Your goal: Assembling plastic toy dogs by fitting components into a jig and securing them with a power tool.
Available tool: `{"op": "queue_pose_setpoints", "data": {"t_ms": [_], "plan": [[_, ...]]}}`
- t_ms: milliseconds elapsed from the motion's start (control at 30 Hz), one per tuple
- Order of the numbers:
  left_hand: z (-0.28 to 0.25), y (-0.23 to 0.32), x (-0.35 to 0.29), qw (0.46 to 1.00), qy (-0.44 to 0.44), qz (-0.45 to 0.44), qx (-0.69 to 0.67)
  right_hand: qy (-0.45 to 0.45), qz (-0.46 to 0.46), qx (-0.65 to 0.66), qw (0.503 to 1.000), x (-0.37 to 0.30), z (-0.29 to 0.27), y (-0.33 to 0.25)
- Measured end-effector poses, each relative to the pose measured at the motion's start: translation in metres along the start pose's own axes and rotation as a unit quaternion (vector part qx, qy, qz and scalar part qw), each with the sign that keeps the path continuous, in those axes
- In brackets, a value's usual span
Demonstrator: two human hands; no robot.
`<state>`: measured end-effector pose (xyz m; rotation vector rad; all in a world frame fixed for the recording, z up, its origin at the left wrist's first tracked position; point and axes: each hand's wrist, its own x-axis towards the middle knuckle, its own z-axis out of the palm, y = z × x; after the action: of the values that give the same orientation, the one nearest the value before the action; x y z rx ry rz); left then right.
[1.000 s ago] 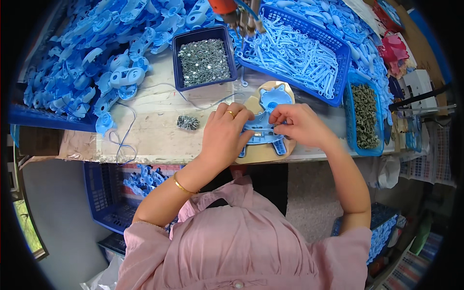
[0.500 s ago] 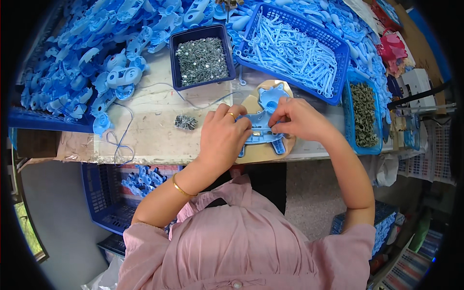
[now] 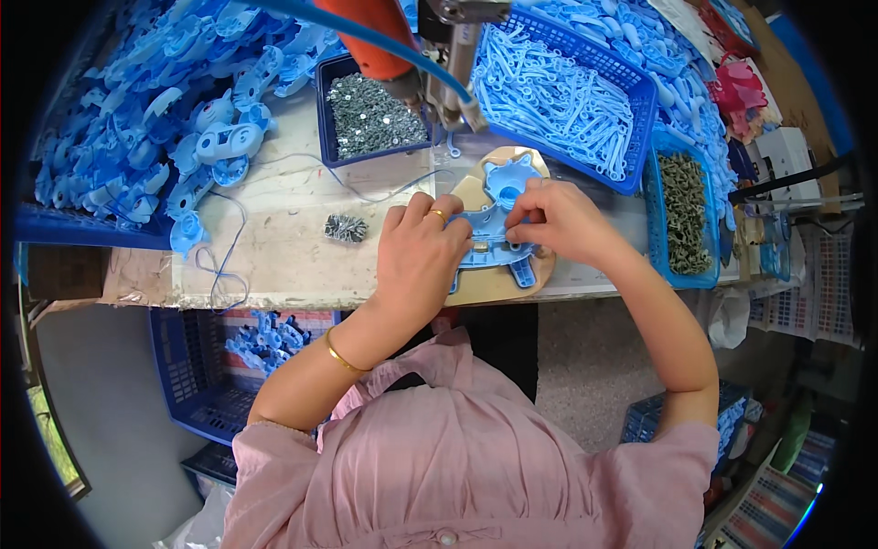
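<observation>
A light-blue plastic shell (image 3: 508, 186) lies hollow side up on a tan base (image 3: 494, 293) at the near edge of the table. Its upper part is a round, cup-like section, and a small brass-coloured piece (image 3: 481, 246) shows in its lower half. At the shell's left side my left hand (image 3: 419, 242) is closed, its bent fingers gripping the edge. My right hand (image 3: 560, 220) is pinched over the right side of the shell. Whatever sits between its thumb and fingertips is too small to make out.
An orange tool with metal fittings (image 3: 375, 41) and a blue hose hangs ahead. Behind stand a dark-blue tray of screws (image 3: 331, 151) and a basket of blue rods (image 3: 640, 119). Blue shells (image 3: 110, 119) pile up left; a screw bin (image 3: 652, 210) stands right. Small metal pieces (image 3: 346, 228) lie nearby.
The orange tool with its metal fittings and blue hose has come down into view at the top. Both hands stay at the shell, with only slight finger movement.
</observation>
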<state>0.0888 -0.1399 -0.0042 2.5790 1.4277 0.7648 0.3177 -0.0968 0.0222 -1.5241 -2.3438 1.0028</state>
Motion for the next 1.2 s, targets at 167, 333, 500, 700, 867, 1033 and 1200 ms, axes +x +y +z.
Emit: {"op": "queue_pose_setpoints", "data": {"t_ms": [167, 333, 500, 700, 867, 1033, 1200], "plan": [[0.004, -0.001, 0.002, 0.999, -0.002, 0.007, 0.038, 0.023, -0.001, -0.063, 0.998, 0.001, -0.002, -0.008], [0.007, 0.000, 0.000, 0.999, -0.007, 0.001, 0.041, 0.012, -0.020, -0.110, 0.994, 0.003, -0.004, -0.005], [0.008, -0.002, -0.001, 1.000, 0.000, -0.003, 0.026, -0.081, 0.024, -0.043, 0.996, 0.007, -0.016, -0.012], [0.006, 0.001, -0.002, 1.000, -0.002, 0.002, 0.026, -0.048, -0.026, -0.137, 0.989, 0.006, -0.009, -0.010], [0.011, -0.004, -0.002, 1.000, 0.006, 0.006, 0.019, -0.037, 0.048, -0.192, 0.980, 0.001, -0.002, -0.019], [0.007, -0.004, 0.002, 0.999, 0.007, 0.013, 0.035, -0.057, 0.040, -0.292, 0.954, 0.009, -0.007, -0.043], [-0.003, -0.015, 0.005, 0.996, 0.037, -0.017, -0.074, 0.214, -0.174, 0.031, 0.961, 0.038, -0.020, -0.112]]}}
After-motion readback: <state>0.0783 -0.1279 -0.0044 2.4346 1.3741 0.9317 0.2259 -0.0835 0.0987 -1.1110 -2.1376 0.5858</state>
